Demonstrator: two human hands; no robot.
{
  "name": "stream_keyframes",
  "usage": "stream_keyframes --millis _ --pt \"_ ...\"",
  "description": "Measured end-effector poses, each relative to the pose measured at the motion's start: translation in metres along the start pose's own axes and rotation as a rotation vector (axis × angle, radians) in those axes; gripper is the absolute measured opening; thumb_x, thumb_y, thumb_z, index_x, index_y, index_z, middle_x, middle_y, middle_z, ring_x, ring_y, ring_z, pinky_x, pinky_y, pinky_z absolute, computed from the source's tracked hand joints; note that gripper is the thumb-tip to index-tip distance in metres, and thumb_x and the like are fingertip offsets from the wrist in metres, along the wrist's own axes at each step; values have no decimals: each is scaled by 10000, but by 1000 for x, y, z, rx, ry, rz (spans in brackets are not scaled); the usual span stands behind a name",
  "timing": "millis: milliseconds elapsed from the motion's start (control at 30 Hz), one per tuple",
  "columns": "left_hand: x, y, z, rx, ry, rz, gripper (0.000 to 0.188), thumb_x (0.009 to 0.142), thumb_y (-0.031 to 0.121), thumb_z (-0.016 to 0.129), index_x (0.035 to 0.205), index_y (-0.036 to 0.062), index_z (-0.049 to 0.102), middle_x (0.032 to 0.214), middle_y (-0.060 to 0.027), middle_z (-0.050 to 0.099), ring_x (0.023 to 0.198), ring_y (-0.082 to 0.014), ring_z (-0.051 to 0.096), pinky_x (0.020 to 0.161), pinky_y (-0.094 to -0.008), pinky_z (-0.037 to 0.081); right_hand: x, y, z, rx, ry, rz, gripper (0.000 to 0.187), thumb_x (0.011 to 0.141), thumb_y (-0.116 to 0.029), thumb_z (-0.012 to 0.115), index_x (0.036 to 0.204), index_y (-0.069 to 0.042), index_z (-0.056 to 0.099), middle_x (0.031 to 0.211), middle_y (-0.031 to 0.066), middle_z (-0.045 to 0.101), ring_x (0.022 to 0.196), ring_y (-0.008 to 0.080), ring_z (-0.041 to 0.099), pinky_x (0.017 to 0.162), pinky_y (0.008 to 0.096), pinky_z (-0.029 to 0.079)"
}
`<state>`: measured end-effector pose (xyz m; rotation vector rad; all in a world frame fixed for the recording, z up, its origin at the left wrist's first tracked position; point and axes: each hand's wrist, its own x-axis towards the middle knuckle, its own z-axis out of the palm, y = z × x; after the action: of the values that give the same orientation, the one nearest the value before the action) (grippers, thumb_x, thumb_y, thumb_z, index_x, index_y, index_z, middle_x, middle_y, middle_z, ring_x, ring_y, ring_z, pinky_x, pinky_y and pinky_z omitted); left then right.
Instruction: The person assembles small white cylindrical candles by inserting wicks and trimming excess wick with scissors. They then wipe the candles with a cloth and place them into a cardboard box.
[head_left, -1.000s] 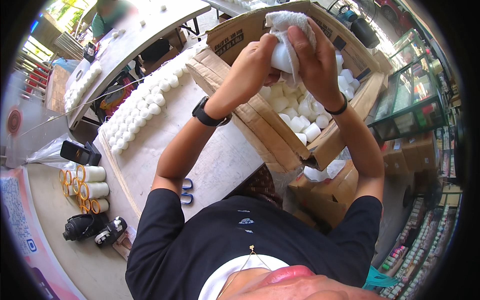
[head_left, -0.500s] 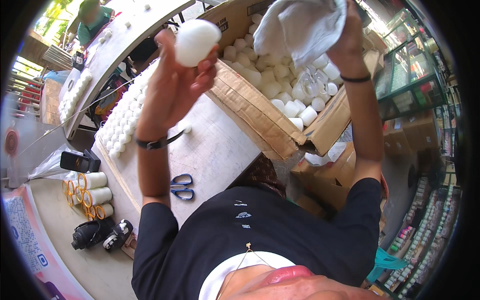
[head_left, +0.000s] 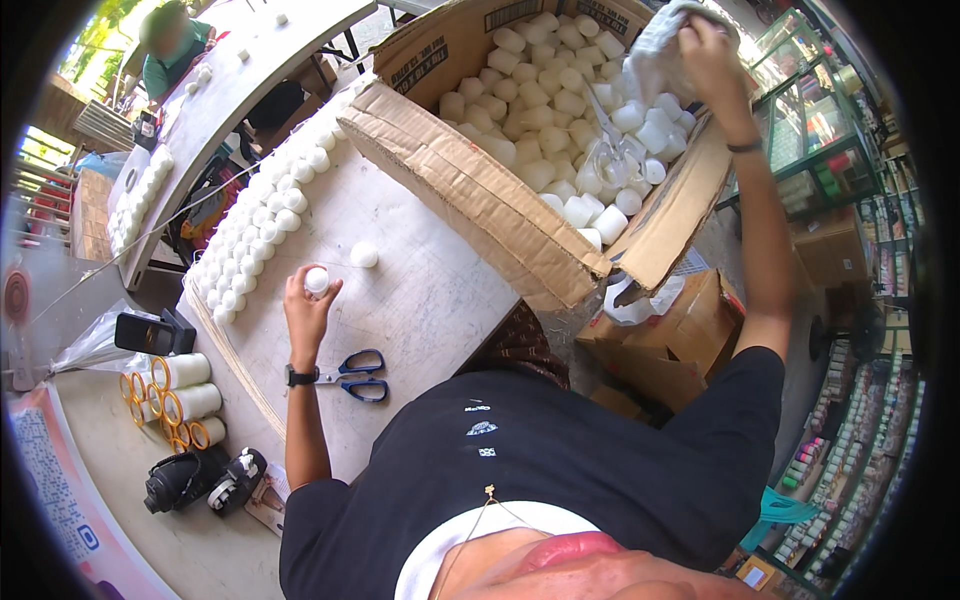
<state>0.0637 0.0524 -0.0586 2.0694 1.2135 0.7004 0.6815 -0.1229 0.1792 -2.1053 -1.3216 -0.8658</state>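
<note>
My left hand [head_left: 308,310] is low over the table, its fingers closed around a short white candle [head_left: 317,281]. Just beyond it, another white candle [head_left: 364,254] stands alone on the tabletop. Blue-handled scissors [head_left: 364,376] lie beside my left wrist, which partly hides their blades. At the far right, over the edge of a big cardboard box [head_left: 470,205], my right hand [head_left: 712,65] grips a pale crumpled cloth [head_left: 660,60]. Loose white candles [head_left: 550,115] fill the box, and scissors with clear handles [head_left: 615,160] rest on top of them.
Tight rows of white candles [head_left: 258,232] line the table's left side. Nearer are thread spools [head_left: 185,400], a phone on a stand [head_left: 150,332] and a black camera [head_left: 185,478]. A smaller carton [head_left: 670,335] sits below the box. Another person [head_left: 175,50] sits at the far table.
My left hand has come down toward the tabletop with the candle. My right hand has carried the cloth to the right, uncovering more of the box's contents.
</note>
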Motion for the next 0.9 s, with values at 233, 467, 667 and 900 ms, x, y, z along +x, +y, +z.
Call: stream_keyframes --millis 233,467,667,900 --pt "-6 5 20 122 -57 -26 428 766 159 844 1129 58 641 1077 -143 651 1085 -317 584 930 -423 466 -4 31 67 -213 -895 -100 518 906 -372 639 1186 57 561 1146 297 652 1086 437 625 952 463 490" --pt "-2 21 9 270 78 87 541 845 238 777 1303 51 558 1338 -222 469 1256 -391 478 1058 -441 412 2 32 75 -178 -806 -81 457 843 -273 749 1176 0 596 1070 229 698 1039 386 661 879 456 519" --pt "33 113 -28 170 261 278 465 907 274 726 1293 58 581 1374 -219 442 1258 -358 498 1015 -441 456 17 -24 38 495 -723 14 369 835 -218 738 1094 22 631 965 157 709 901 253 688 818 369 530" --pt "145 268 -3 -314 -36 771 428 1025 326 570 1365 66 546 1318 -134 570 1167 -219 597 940 -358 515 37 -171 14 617 -583 -447 328 914 -276 713 1099 -19 626 910 108 692 822 165 649 779 318 514"
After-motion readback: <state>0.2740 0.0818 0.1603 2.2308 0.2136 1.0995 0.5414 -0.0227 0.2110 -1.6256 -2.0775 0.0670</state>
